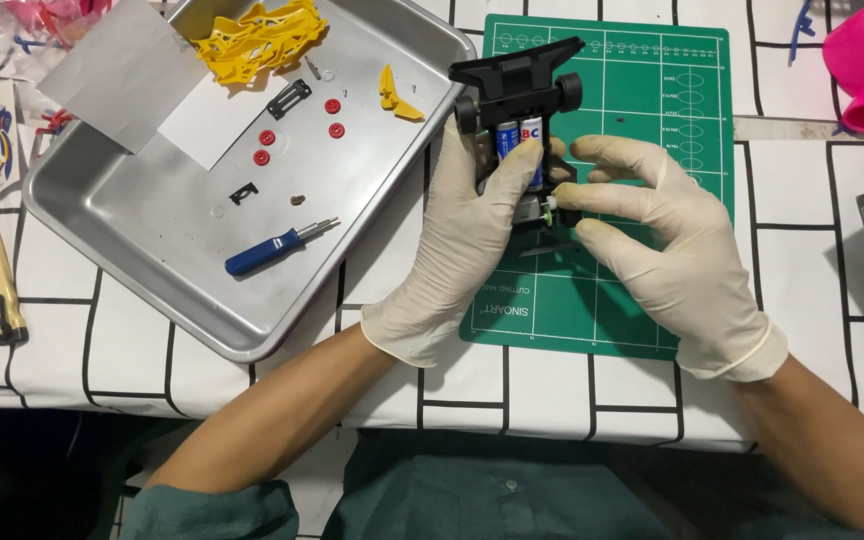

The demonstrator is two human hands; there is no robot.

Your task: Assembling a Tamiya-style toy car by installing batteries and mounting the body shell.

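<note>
Both hands wear pale rubber gloves and meet over a green cutting mat (pixel 652 90) on a white table with black lines (pixel 812 190). The left hand (pixel 462 250) comes up from below with its fingers bent around the side of a small black toy car frame (pixel 519 95), holding it tight. The frame sits above the mat, with two batteries (pixel 520 135) showing in its middle and black wheels at its far end. The right hand (pixel 662 245) comes in from the right side, its wrist tipped up, and its thumb and first fingers pinch a tiny part at the near end of the frame. To the left is a metal tray (pixel 152 270), and in it lie a blue screwdriver (pixel 277 247), small red wheels (pixel 332 106) and yellow plastic pieces (pixel 262 40).
</note>
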